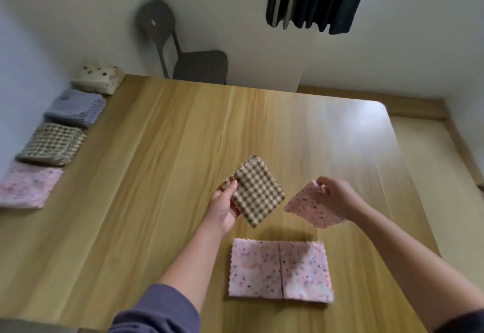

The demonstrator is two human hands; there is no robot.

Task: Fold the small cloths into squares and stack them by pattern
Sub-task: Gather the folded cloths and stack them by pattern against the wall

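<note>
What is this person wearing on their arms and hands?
The left hand and right hand are bare: no gloves or watch visible. The left sleeve is greyish purple, pushed up near the elbow; the right sleeve shows dark at the corner.

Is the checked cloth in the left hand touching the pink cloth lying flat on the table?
Apart. The head view shows bare table between the checked cloth and the flat pink cloth below it.
</note>
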